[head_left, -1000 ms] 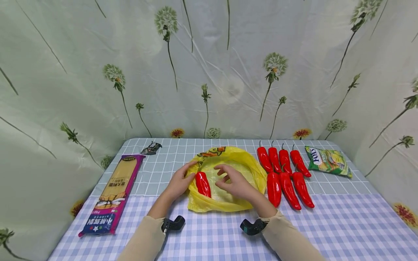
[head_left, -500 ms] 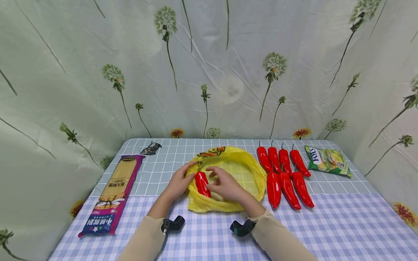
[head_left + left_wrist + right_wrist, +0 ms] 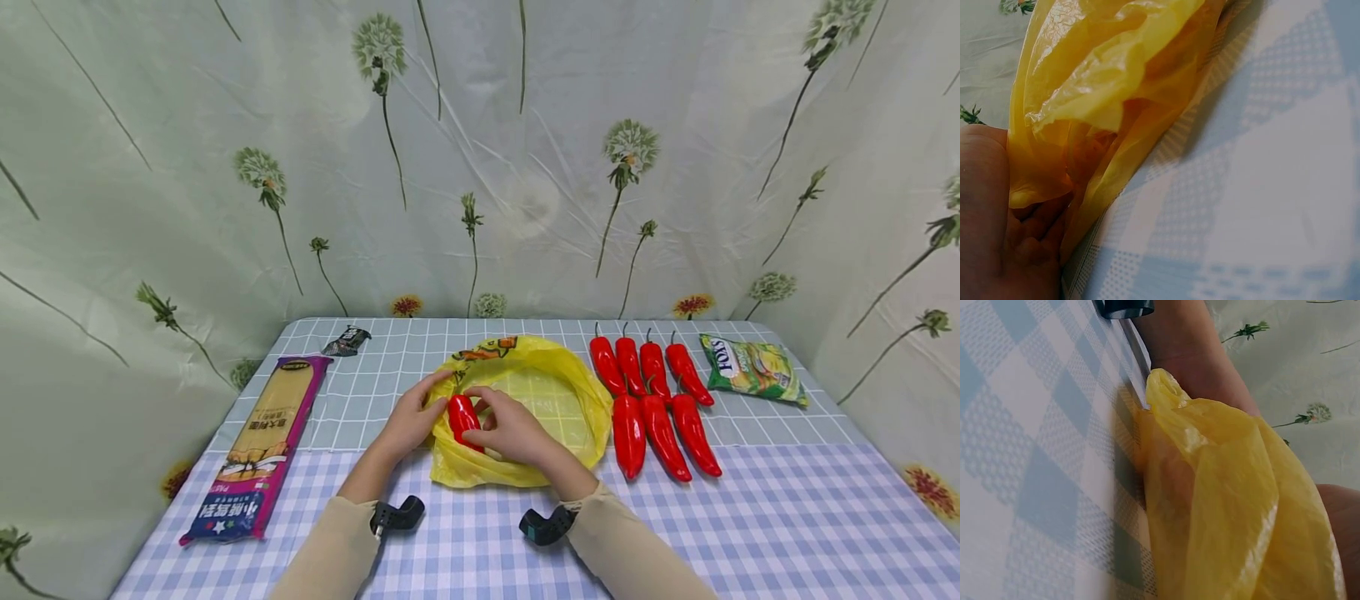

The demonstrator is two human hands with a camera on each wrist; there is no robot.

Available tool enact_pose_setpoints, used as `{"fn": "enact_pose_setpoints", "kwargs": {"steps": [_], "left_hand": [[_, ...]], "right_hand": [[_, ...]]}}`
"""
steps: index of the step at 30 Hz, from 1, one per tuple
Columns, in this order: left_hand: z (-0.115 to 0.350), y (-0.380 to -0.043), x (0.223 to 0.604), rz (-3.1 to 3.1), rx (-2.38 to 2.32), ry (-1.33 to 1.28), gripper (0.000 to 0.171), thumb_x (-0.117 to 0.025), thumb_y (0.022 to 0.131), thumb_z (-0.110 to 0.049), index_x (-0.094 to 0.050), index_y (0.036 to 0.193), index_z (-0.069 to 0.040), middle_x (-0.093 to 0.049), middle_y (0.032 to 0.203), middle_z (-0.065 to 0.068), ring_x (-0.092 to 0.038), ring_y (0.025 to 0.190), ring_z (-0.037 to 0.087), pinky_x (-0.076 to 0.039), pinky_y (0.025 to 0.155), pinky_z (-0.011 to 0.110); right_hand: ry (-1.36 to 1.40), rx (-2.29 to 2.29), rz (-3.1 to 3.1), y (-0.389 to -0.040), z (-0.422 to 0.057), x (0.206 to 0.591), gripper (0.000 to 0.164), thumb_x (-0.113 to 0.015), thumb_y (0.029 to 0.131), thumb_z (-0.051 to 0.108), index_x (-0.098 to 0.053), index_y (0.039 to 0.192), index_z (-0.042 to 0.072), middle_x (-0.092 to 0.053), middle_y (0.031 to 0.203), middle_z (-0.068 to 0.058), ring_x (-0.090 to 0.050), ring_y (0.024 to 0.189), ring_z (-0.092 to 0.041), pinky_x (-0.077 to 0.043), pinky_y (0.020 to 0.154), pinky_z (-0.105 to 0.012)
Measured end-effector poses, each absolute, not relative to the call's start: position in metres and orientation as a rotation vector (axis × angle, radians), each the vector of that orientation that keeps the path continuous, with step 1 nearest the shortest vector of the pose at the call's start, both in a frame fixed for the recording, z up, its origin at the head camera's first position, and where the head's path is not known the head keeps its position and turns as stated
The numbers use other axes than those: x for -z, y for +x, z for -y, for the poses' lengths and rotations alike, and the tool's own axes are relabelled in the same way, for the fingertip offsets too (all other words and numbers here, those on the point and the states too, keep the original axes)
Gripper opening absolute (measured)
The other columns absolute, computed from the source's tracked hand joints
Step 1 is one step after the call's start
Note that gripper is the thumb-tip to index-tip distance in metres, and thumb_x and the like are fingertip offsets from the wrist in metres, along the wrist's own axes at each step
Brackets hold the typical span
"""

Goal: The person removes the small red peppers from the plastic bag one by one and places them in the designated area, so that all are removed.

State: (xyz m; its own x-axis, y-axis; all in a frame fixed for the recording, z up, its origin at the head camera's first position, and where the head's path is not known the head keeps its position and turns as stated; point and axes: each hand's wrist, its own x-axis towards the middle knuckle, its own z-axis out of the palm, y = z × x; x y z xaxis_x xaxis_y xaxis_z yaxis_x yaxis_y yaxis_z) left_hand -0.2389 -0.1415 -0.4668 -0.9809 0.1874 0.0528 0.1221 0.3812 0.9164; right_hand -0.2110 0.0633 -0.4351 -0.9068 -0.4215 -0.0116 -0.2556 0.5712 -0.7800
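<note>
A yellow plastic bag [image 3: 517, 477] lies on the table with its mouth spread wide. Inside its left part rests a red chili pepper [image 3: 463, 415]. My left hand [image 3: 411, 421] holds the bag's left rim, thumb on the inner side; in the left wrist view its curled fingers are partly behind the yellow film [image 3: 1091, 94]. My right hand [image 3: 513, 427] reaches over the bag's near rim and holds the pepper, thumb across its lower part and fingers at its right side. In the right wrist view the bag [image 3: 1229, 506] hides most of that hand.
Several more red chili peppers [image 3: 628, 437] lie in two rows right of the bag. Beyond them is a green FOX'S candy bag [image 3: 753, 371]. A pasta package [image 3: 258, 450] lies at the left, with a small black wrapper [image 3: 347, 341] behind it. A floral curtain [image 3: 480, 167] backs the table.
My right hand has moved left inside the bag, from beside the pepper onto it, and its fingers have closed in around it. The left hand stays at the rim.
</note>
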Motion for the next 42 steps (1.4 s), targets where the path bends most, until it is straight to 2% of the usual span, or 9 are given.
{"fn": "enact_pose_setpoints", "kwargs": {"steps": [8, 18, 32, 37, 42], "left_hand": [[0.142, -0.239, 0.467, -2.558, -1.684, 0.293, 0.047, -0.056, 0.100, -0.013, -0.051, 0.146, -0.023, -0.043, 0.157, 0.011, -0.037, 0.148, 0.032, -0.031, 0.122, 0.052], [0.143, -0.239, 0.467, -2.563, -1.681, 0.292, 0.047, -0.055, 0.100, -0.013, -0.051, 0.146, -0.023, -0.043, 0.157, 0.011, -0.037, 0.148, 0.033, -0.032, 0.121, 0.053], [0.143, -0.238, 0.466, -2.560, -1.689, 0.294, 0.046, -0.055, 0.100, -0.013, -0.052, 0.145, -0.022, -0.046, 0.156, 0.009, -0.038, 0.147, 0.031, -0.032, 0.122, 0.051], [0.142, -0.238, 0.466, -2.549, -1.685, 0.285, 0.046, -0.055, 0.100, -0.014, -0.052, 0.145, -0.024, -0.045, 0.156, 0.008, -0.040, 0.146, 0.030, -0.034, 0.121, 0.051], [0.142, -0.238, 0.466, -2.551, -1.694, 0.314, 0.046, -0.055, 0.100, -0.012, -0.052, 0.145, -0.022, -0.045, 0.156, 0.010, -0.039, 0.146, 0.031, -0.032, 0.122, 0.051]], "right_hand": [[-0.550, 1.203, -2.630, -0.211, -0.059, 0.437, 0.062, -0.077, 0.087, 0.030, -0.049, 0.141, 0.018, -0.066, 0.116, -0.004, -0.059, 0.085, -0.014, -0.056, 0.079, -0.029], [-0.568, 1.161, -2.683, -0.211, -0.052, 0.437, 0.061, -0.075, 0.087, 0.031, -0.049, 0.140, 0.018, -0.066, 0.114, -0.004, -0.061, 0.091, -0.015, -0.058, 0.084, -0.033], [-0.490, 1.310, -2.551, -0.212, -0.057, 0.432, 0.065, -0.070, 0.088, 0.014, -0.042, 0.147, 0.015, -0.061, 0.129, -0.011, -0.061, 0.108, -0.025, -0.061, 0.087, -0.042], [-0.484, 1.328, -2.549, -0.211, -0.061, 0.429, 0.068, -0.068, 0.087, 0.010, -0.040, 0.149, 0.016, -0.059, 0.130, -0.012, -0.060, 0.110, -0.027, -0.062, 0.085, -0.043], [-0.508, 1.374, -2.543, -0.213, -0.066, 0.429, 0.068, -0.067, 0.088, 0.007, -0.039, 0.149, 0.018, -0.058, 0.131, -0.012, -0.060, 0.109, -0.027, -0.062, 0.083, -0.042]]}}
